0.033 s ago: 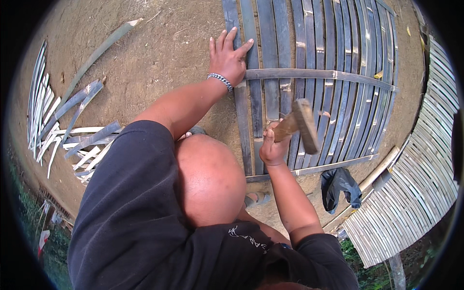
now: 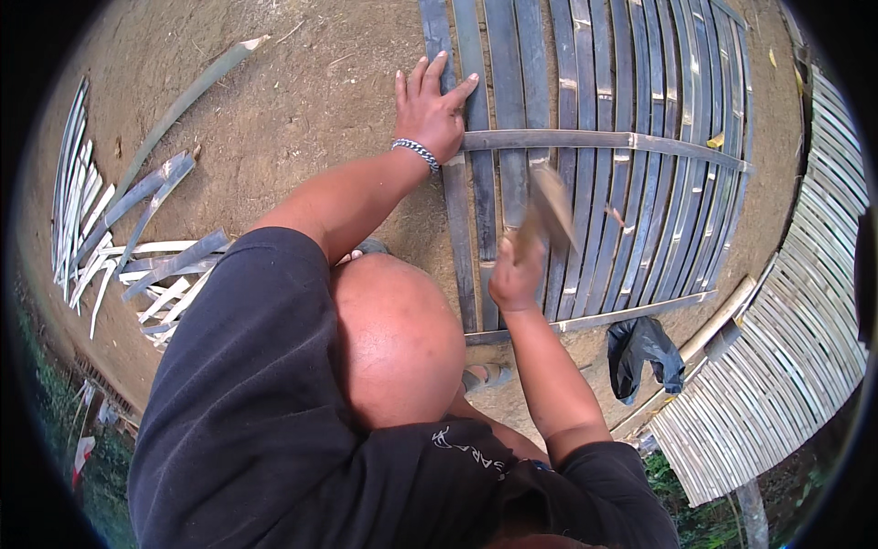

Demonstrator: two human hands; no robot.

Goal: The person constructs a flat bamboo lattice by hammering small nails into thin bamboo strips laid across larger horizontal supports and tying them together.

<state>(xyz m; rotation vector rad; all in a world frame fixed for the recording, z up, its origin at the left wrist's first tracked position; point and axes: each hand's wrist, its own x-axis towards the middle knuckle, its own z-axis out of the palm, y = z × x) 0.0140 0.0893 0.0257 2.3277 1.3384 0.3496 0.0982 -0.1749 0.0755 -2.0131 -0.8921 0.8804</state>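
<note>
The wooden mallet (image 2: 549, 209) in the right hand (image 2: 515, 274) is smeared by motion blur so its head cannot be made out, it covers part of the bamboo slat mat (image 2: 640, 210), whose far end runs off the top edge, and the bent knee (image 2: 398, 339) hides the near corner.

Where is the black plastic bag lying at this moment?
In the head view the black plastic bag lies on the dirt ground at the lower right, just below the bottom crosspiece of the bamboo slat panel and right of the right hand.
</note>
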